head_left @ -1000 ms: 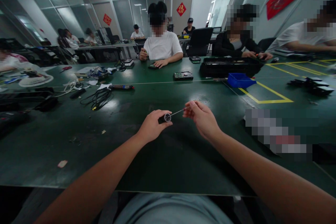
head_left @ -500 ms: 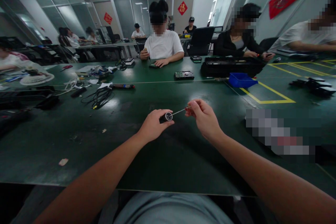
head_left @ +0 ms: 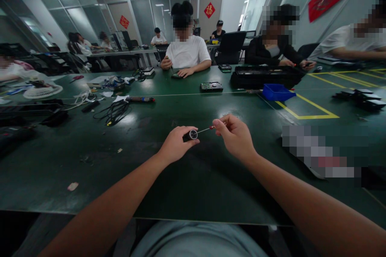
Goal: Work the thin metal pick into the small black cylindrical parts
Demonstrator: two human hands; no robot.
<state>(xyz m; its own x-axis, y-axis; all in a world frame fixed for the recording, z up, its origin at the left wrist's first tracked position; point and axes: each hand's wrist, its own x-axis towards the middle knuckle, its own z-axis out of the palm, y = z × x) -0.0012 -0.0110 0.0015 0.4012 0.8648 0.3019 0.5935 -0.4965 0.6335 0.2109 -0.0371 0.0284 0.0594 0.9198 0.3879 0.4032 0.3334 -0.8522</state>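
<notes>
My left hand (head_left: 176,144) is closed round a short black cylinder (head_left: 187,135). The cylinder's round, silver-rimmed end faces me and to the right; the rest of it is covered by my fingers. My right hand (head_left: 237,134) pinches a small screwdriver (head_left: 205,129) by its handle, of which a red bit shows. Its thin metal shaft slants down to the left and reaches the cylinder's rimmed end. Whether the tip sits on a screw cannot be made out. Both hands are above the green table (head_left: 193,192).
Ahead lies a hard drive (head_left: 211,86), with a blue bin (head_left: 278,92) farther right. A black cable (head_left: 113,111) and a pen-shaped tool (head_left: 140,99) lie to the left. A person (head_left: 189,50) sits opposite; a long black housing (head_left: 265,76) stands beside the bin.
My right hand has shifted slightly left and down, and its fingers have turned on the handle. Less of the shaft shows, and more red is visible. The left hand holds nearly still.
</notes>
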